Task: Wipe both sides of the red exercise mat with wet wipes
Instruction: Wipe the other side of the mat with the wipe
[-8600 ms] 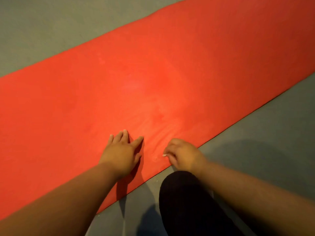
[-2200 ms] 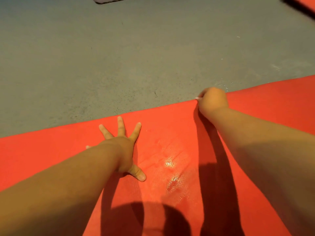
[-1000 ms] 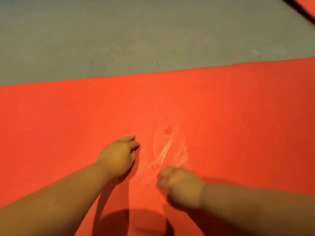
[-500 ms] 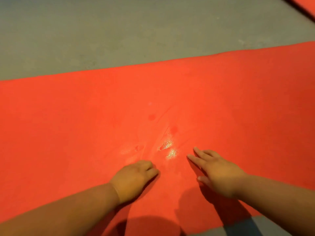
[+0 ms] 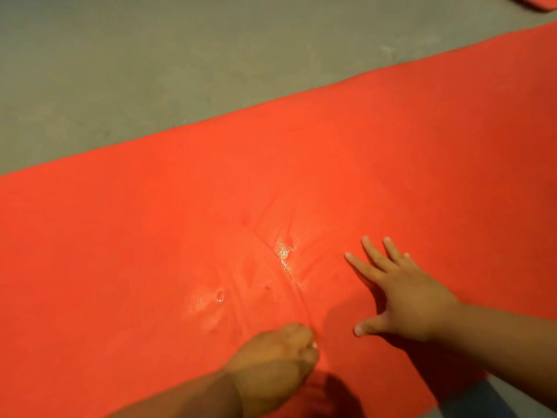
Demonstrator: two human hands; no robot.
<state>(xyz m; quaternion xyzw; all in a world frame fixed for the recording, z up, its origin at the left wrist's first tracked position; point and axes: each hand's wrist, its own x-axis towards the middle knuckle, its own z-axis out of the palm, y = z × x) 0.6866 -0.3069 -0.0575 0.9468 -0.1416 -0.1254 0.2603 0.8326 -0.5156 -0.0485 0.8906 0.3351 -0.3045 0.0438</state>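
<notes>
The red exercise mat (image 5: 150,236) lies flat on the floor and runs across the whole view. Wet shiny streaks (image 5: 284,251) mark its middle. My left hand (image 5: 271,363) is low on the mat near its near edge, fingers curled under. A small white bit of the wet wipe (image 5: 314,345) peeks out at its fingertips; the rest of the wipe is hidden under the hand. My right hand (image 5: 401,291) presses flat on the mat to the right of the streaks, fingers spread and holding nothing.
Grey floor (image 5: 150,61) stretches beyond the mat's far edge. A corner of another red mat (image 5: 542,4) shows at the top right. A strip of floor (image 5: 497,396) appears at the bottom right past the near edge.
My left hand has slid back toward the near edge with its fingers curled. My right hand has spread its fingers wider and stays flat on the mat. The view has shifted slightly.
</notes>
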